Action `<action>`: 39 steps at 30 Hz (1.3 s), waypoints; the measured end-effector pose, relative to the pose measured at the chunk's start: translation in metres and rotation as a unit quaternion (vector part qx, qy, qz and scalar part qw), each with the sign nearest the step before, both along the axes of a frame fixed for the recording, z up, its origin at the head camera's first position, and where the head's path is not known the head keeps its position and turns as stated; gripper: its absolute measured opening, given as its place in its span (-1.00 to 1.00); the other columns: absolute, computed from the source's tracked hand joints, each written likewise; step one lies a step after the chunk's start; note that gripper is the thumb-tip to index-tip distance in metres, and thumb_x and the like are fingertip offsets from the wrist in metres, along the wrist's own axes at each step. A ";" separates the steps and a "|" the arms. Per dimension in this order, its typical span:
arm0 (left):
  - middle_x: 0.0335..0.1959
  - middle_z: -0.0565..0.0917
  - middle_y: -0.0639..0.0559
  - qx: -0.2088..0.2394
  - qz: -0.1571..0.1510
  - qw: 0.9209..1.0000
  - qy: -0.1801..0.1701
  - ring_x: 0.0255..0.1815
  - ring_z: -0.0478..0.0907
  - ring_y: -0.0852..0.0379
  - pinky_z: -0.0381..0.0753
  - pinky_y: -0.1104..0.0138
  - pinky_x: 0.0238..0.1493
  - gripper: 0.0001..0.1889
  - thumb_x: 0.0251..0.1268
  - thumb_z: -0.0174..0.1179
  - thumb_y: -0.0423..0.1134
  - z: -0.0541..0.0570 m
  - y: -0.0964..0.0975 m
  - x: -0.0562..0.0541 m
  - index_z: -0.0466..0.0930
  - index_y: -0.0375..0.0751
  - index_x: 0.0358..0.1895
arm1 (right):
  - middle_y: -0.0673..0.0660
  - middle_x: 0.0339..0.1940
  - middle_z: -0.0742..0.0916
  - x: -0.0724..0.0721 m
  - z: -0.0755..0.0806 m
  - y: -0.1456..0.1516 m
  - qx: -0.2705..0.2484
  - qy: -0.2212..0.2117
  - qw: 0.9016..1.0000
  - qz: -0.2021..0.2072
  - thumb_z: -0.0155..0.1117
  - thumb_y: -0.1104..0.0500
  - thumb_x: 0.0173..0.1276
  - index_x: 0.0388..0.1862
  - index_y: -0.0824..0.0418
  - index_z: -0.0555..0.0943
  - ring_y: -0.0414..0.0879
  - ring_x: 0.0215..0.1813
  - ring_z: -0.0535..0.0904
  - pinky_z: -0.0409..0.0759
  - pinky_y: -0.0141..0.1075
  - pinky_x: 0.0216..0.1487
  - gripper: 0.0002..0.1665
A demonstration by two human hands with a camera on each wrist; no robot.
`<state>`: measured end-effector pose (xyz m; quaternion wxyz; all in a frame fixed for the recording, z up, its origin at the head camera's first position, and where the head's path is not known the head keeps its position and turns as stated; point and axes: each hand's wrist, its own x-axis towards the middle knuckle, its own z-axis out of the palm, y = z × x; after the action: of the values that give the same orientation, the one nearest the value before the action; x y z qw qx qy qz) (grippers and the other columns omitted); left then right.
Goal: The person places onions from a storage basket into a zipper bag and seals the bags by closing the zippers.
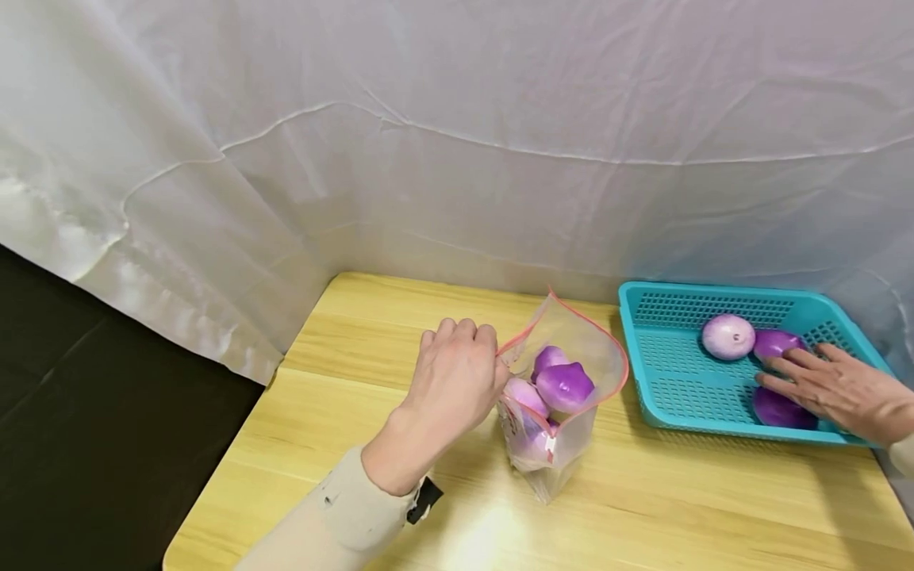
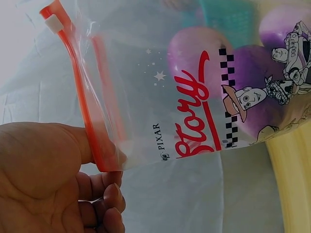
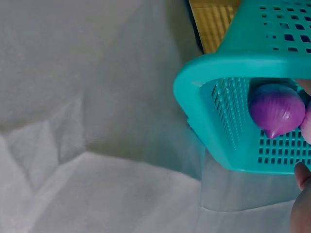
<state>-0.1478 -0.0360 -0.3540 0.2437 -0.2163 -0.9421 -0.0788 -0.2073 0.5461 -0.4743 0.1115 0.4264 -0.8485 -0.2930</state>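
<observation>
A clear zip bag [image 1: 577, 444] with a red-orange zip edge stands upright on the table, its mouth spread wide. Several purple and pale-purple onions [image 1: 566, 386] lie inside. My left hand [image 1: 457, 373] pinches the bag's rim at one corner, thumb and fingers on the zip edge. In the left wrist view the bag's wall [image 2: 160, 97] bears red lettering and cartoon figures. My right hand [image 1: 835, 388] reaches into a turquoise basket [image 1: 660, 396], fingers fairly straight over a dark purple onion [image 1: 780, 408]. Another purple onion [image 1: 774, 344] and a pale onion [image 1: 727, 337] lie farther back.
The wooden table [image 1: 321, 412] carries the bag in the middle and the basket at the right. A white cloth [image 1: 457, 198] hangs behind it. A dark surface [image 1: 86, 444] lies past the left edge. In the right wrist view, the basket's rim [image 3: 243, 65] stands high beside the hand.
</observation>
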 end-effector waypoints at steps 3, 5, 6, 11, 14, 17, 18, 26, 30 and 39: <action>-0.56 0.39 0.06 0.001 -0.001 1.000 0.000 -0.46 0.34 0.02 0.19 0.25 -0.41 -0.75 0.26 0.24 -0.24 0.000 0.000 0.000 0.39 -0.07 -0.53 | 0.18 0.17 0.72 -0.001 -0.002 0.000 -0.011 0.005 1.000 0.014 0.23 0.38 0.00 0.56 -0.20 -0.79 0.22 0.17 0.64 0.51 0.27 0.21 0.62; -0.56 0.39 0.06 0.000 0.000 1.000 -0.004 -0.46 0.33 0.02 0.20 0.24 -0.41 -0.75 0.26 0.24 -0.24 0.001 -0.001 0.001 0.38 -0.07 -0.53 | 0.18 0.15 0.72 -0.003 -0.003 0.000 -0.016 0.004 1.000 0.017 0.15 0.36 0.05 0.55 -0.24 -0.78 0.22 0.15 0.65 0.51 0.26 0.17 0.55; -0.56 0.39 0.06 0.000 0.001 1.000 -0.006 -0.46 0.33 0.02 0.20 0.24 -0.41 -0.74 0.26 0.24 -0.24 0.001 -0.001 0.001 0.38 -0.07 -0.53 | 0.19 0.15 0.73 -0.004 -0.003 -0.001 -0.021 0.003 1.000 0.018 0.12 0.34 0.07 0.61 -0.28 -0.71 0.22 0.14 0.65 0.52 0.26 0.16 0.51; -0.56 0.39 0.07 0.001 0.006 1.000 -0.016 -0.45 0.33 0.03 0.21 0.24 -0.40 -0.75 0.28 0.23 -0.23 0.002 -0.002 0.002 0.39 -0.07 -0.52 | 0.25 0.16 0.74 -0.009 -0.004 -0.009 -0.054 -0.011 0.998 0.011 -0.15 0.12 0.54 0.55 -0.15 0.28 0.25 0.14 0.66 0.53 0.25 0.13 -0.38; -0.55 0.40 0.07 0.002 0.006 1.000 -0.019 -0.45 0.33 0.03 0.21 0.24 -0.40 -0.76 0.29 0.24 -0.22 0.002 -0.002 0.002 0.40 -0.07 -0.51 | 0.27 0.17 0.73 -0.011 -0.006 -0.017 -0.073 -0.016 0.997 0.000 -0.75 -0.18 0.73 0.33 0.10 0.45 0.27 0.16 0.65 0.53 0.27 0.18 -0.22; -0.55 0.39 0.08 0.003 0.005 1.000 -0.023 -0.45 0.32 0.03 0.20 0.24 -0.39 -0.75 0.29 0.25 -0.21 0.002 -0.003 0.003 0.40 -0.06 -0.51 | 0.32 0.14 0.73 -0.014 -0.010 -0.026 -0.093 -0.021 0.995 -0.020 -0.37 -0.38 0.68 0.34 0.21 0.44 0.31 0.17 0.62 0.50 0.31 0.21 -0.20; -0.55 0.39 0.08 0.004 0.005 1.000 -0.024 -0.44 0.32 0.03 0.20 0.24 -0.39 -0.76 0.29 0.25 -0.21 0.002 -0.002 0.003 0.40 -0.06 -0.51 | 0.34 0.11 0.73 -0.014 -0.011 -0.029 -0.100 -0.023 0.994 -0.028 -0.05 -0.40 0.60 0.32 0.24 0.45 0.32 0.16 0.61 0.49 0.32 0.20 -0.22; -0.54 0.38 0.08 0.002 0.003 0.999 -0.037 -0.44 0.30 0.05 0.20 0.25 -0.37 -0.75 0.30 0.24 -0.21 0.004 -0.001 0.005 0.40 -0.07 -0.49 | 0.36 -0.05 0.67 -0.017 -0.019 -0.050 -0.134 -0.034 0.983 -0.116 0.81 -0.21 -0.30 0.20 0.26 0.47 0.38 0.05 0.57 0.47 0.37 0.03 0.14; -0.53 0.39 0.09 -0.003 0.005 0.999 -0.040 -0.44 0.31 0.05 0.21 0.25 -0.37 -0.77 0.30 0.25 -0.20 0.005 0.001 0.006 0.41 -0.07 -0.48 | 0.38 -0.03 0.63 -0.019 -0.021 -0.059 -0.159 -0.043 0.977 -0.134 0.78 -0.30 -0.26 0.19 0.25 0.45 0.39 0.04 0.55 0.48 0.39 -0.01 0.15; -0.55 0.39 0.08 -0.001 0.004 1.000 -0.014 -0.46 0.32 0.05 0.19 0.27 -0.40 -0.77 0.28 0.26 -0.22 0.004 0.000 0.004 0.43 -0.08 -0.50 | 0.42 -0.09 0.61 -0.031 -0.015 -0.079 -0.181 -0.038 0.969 -0.162 0.74 -0.26 -0.17 0.07 0.36 0.39 0.37 -0.04 0.59 0.52 0.36 -0.07 0.07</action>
<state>-0.1433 -0.0364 -0.3498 0.2307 -0.2115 -0.9465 -0.0794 -0.2383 0.4673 -0.4898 0.1056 0.2666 -0.9488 -0.1323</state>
